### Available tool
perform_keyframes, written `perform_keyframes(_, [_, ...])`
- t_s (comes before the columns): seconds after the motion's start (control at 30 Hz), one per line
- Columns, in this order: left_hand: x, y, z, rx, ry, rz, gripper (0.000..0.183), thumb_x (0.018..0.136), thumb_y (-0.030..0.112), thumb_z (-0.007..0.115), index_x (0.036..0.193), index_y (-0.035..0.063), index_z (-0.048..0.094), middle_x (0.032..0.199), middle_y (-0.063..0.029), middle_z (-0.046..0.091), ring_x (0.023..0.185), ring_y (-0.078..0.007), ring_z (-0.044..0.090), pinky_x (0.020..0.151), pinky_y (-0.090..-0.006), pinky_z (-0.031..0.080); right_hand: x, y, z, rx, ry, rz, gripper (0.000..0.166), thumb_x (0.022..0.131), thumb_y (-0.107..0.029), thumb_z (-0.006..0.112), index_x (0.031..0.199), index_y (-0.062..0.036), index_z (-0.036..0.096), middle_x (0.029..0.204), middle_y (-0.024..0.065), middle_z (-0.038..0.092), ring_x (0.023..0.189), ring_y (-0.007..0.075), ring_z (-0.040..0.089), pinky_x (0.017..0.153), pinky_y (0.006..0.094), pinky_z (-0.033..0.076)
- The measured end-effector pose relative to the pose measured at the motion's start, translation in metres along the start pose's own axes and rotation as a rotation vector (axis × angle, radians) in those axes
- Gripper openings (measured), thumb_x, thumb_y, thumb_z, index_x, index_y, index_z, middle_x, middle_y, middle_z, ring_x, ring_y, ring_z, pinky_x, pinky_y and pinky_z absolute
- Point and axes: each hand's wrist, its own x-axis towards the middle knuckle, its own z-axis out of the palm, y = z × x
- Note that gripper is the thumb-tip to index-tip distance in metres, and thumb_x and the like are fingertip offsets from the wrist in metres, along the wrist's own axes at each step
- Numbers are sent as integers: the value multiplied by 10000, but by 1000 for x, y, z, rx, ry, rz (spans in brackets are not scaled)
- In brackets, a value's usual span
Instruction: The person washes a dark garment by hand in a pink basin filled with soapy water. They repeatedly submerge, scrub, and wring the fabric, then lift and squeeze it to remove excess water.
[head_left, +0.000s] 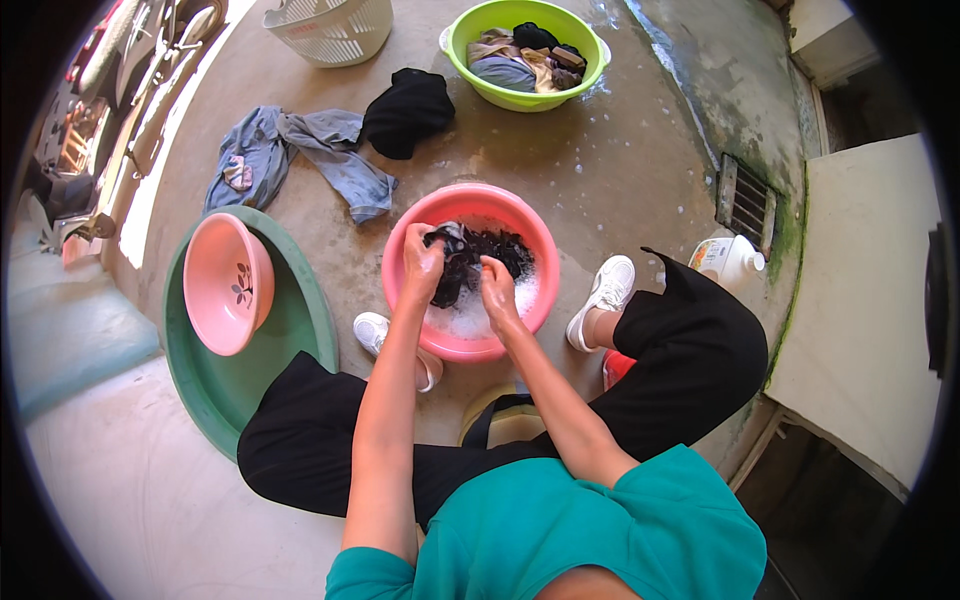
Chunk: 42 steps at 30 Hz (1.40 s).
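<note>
Between my feet stands a pink plastic basin (546, 300) holding foamy water (469, 319). A wet dark garment (499, 251) lies bunched in it, partly lifted above the suds. My left hand (422, 259) grips a fold of this cloth near the basin's left side, with some foam on the fabric. Lower and to the right, my right hand (498, 286) pinches another part of the same garment, thumb on top. Both hands are wet. The garment's exact shape is hidden by its folds and the foam.
Beyond the basin lie grey-blue clothing (255, 161) and a black garment (409, 112) on wet concrete. A lime-green basin (525, 99) of clothes and a grey laundry basket (337, 34) stand farther off. Left, a green tub (300, 300) holds a pink bowl (221, 285). Right are a white jug (724, 259) and drain grate (745, 206).
</note>
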Motion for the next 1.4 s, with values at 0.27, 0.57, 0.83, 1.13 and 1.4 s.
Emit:
perform_keyframes(0.27, [-117,44,33,443,-218,264,255,817,288,672,763,59,573,697,-202,622,699,-408,627,609,-480,487,43,13,-29,525,-226,434,348,979,-366,489,882,-36,546,714,48,552,596,147,541,538,283,479])
perform_keyframes(0.57, [-80,21,32,406,14,136,409,931,390,511,774,46,667,699,-259,610,672,-452,601,619,-492,472,9,-12,7,322,113,211,475,992,-384,450,692,-22,513,609,-12,448,609,97,430,508,348,372])
perform_keyframes(0.83, [1,-10,14,-342,-209,-589,151,850,115,669,874,-28,632,785,-104,635,652,-137,580,578,-300,504,-24,-9,32,-20,-169,173,838,916,-696,261,832,59,613,642,91,562,672,214,570,646,376,442])
perform_keyframes(1.13, [-108,20,18,223,-87,117,145,867,124,611,831,-16,594,784,-220,643,687,-291,643,648,-372,487,26,7,8,653,-133,457,469,1004,-438,349,998,-14,548,781,138,594,665,189,597,599,331,517])
perform_keyframes(1.4, [-44,9,9,452,110,84,347,942,153,495,647,-18,558,646,-265,551,600,-437,559,509,-465,398,3,2,40,385,111,283,358,1009,-304,427,845,-4,534,690,6,459,606,105,402,531,319,369])
